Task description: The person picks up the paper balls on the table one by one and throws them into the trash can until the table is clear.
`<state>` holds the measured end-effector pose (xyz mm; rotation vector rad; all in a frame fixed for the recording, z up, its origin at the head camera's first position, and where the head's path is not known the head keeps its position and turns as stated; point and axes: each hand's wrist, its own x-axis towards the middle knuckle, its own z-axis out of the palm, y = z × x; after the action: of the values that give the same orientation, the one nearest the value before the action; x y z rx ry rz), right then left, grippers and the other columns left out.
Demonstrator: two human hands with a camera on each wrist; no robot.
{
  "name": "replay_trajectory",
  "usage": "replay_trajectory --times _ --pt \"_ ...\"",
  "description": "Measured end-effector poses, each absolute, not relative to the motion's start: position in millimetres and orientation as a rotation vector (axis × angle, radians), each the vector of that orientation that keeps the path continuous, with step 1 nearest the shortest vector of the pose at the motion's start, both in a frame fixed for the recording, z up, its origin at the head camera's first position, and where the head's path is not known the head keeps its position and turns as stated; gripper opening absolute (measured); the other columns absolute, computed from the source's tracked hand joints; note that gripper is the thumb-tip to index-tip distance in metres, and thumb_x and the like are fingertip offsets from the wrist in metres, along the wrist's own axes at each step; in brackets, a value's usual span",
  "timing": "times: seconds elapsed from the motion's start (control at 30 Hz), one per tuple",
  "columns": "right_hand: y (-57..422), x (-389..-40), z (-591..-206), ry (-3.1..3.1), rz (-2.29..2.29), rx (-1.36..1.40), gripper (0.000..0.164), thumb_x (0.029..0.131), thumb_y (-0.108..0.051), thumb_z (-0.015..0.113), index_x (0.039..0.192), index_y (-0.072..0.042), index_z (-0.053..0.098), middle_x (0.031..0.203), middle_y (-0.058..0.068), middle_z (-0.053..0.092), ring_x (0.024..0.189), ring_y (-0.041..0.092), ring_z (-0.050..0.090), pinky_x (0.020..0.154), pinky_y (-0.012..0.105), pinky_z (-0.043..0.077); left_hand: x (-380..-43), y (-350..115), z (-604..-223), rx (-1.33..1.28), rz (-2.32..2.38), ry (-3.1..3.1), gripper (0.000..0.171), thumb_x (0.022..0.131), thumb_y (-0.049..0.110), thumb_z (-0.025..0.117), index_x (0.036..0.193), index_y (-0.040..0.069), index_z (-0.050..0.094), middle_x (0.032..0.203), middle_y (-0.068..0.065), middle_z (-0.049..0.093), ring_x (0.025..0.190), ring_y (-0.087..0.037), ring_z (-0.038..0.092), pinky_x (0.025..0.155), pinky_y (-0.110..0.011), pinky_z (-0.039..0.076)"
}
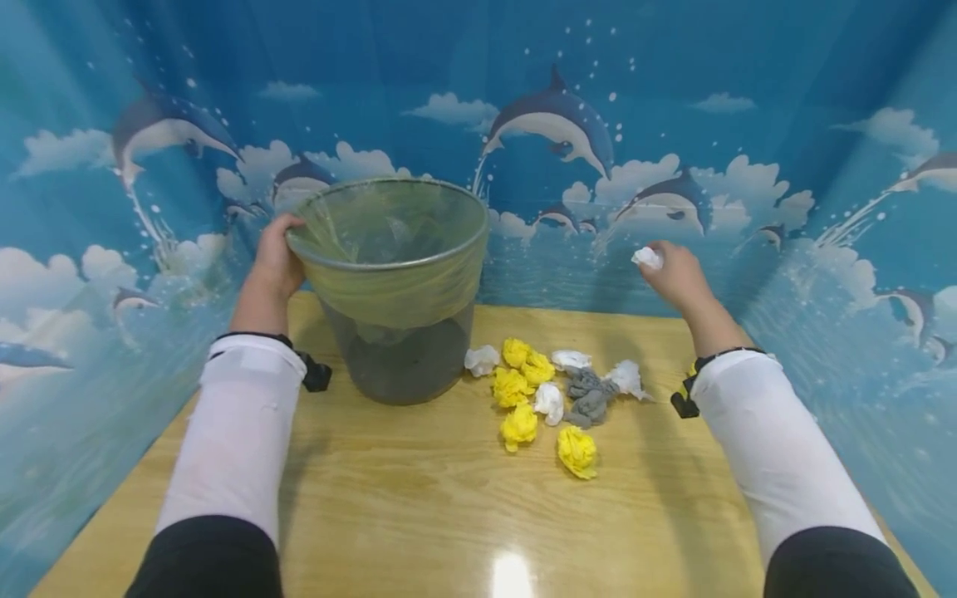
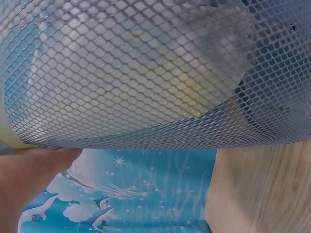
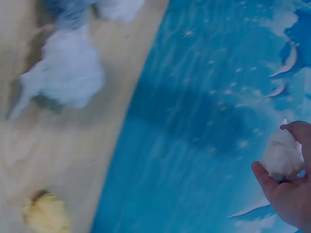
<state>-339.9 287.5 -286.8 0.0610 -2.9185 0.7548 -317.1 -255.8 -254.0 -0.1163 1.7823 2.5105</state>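
Note:
A dark mesh wastebasket (image 1: 404,357) with a thin yellowish bin liner (image 1: 404,295) folded over its rim stands at the left of the table. My left hand (image 1: 278,257) grips the rim on its left side; in the left wrist view the mesh fills most of the picture. Raised above the table's back right, my right hand (image 1: 679,274) pinches a crumpled white tissue (image 1: 647,258) between thumb and fingers. Right of the basket lie several crumpled yellow balls (image 1: 519,425), white pieces (image 1: 549,402) and a grey clump (image 1: 589,397).
Another yellow ball (image 3: 47,213) lies near the table's right side, mostly behind the right wrist in the head view. A blue dolphin-print curtain (image 1: 553,266) surrounds the back and sides of the wooden table (image 1: 419,515).

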Motion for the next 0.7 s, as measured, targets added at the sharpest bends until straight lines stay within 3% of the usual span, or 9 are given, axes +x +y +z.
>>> replay_trajectory --times 0.1,0.2,0.33,0.47,0.7 --pt "272 -341 -273 -2.880 0.784 0.105 0.055 0.100 -0.024 0.049 0.145 0.002 0.036 0.141 0.032 0.040 0.127 0.049 0.039 0.100 0.063 0.035 -317 -257 -253 -0.109 2.517 1.772 0.073 0.099 0.032 0.031 0.151 0.033 -0.021 0.161 0.019 -0.007 0.148 -0.005 0.004 0.118 -0.025 0.010" --pt "255 -341 -262 -2.861 0.808 0.148 0.055 0.100 -0.026 0.050 0.147 -0.001 0.036 0.143 0.029 0.041 0.128 0.047 0.040 0.101 0.062 0.036 -316 -257 -252 -0.122 2.503 1.788 0.076 0.099 0.032 0.032 0.149 0.034 -0.024 0.159 0.019 -0.016 0.149 -0.005 -0.003 0.119 -0.025 0.008" --pt "232 -345 -247 -2.818 0.832 0.199 0.055 0.099 -0.027 0.051 0.146 -0.004 0.038 0.145 0.025 0.041 0.130 0.044 0.041 0.102 0.060 0.037 -316 -256 -251 -0.110 2.501 1.785 0.076 0.099 0.031 0.032 0.149 0.034 -0.024 0.160 0.020 -0.013 0.149 -0.005 -0.002 0.119 -0.026 0.008" --pt "207 -348 -235 -2.770 0.891 0.223 0.055 0.099 -0.029 0.052 0.147 -0.008 0.039 0.147 0.021 0.040 0.131 0.040 0.041 0.103 0.056 0.038 -315 -257 -252 -0.093 2.511 1.773 0.073 0.100 0.031 0.032 0.151 0.034 -0.019 0.161 0.020 0.000 0.148 -0.005 0.009 0.117 -0.025 0.014" --pt "172 -349 -217 -2.697 0.967 0.332 0.052 0.098 -0.031 0.053 0.145 -0.012 0.044 0.144 0.015 0.046 0.125 0.034 0.047 0.099 0.051 0.043 -315 -257 -253 -0.079 2.502 1.783 0.072 0.100 0.031 0.031 0.151 0.033 -0.020 0.160 0.021 -0.004 0.148 -0.003 0.003 0.119 -0.025 0.010"
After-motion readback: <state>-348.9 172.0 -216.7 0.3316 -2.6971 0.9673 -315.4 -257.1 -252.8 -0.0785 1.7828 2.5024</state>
